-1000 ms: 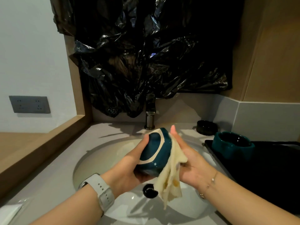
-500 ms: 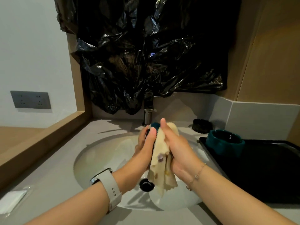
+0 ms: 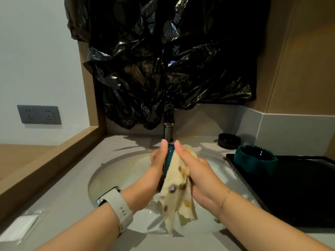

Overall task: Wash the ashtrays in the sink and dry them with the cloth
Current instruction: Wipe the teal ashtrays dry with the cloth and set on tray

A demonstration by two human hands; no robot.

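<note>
Over the white sink (image 3: 112, 178) the person's left hand (image 3: 154, 178) holds a teal ashtray (image 3: 168, 160) on its edge, with the fingers curled round its far side. The right hand (image 3: 197, 174) presses a cream spotted cloth (image 3: 177, 189) flat against the ashtray, its fingers straight. The cloth hangs down toward 6 o'clock. At 3 o'clock from the hands a second teal ashtray (image 3: 255, 160) sits on a black tray (image 3: 299, 192). A small black ashtray (image 3: 228, 140) stands on the worktop (image 3: 59, 192) at 2 o'clock. The tap (image 3: 168, 131) is at 12 o'clock
</note>
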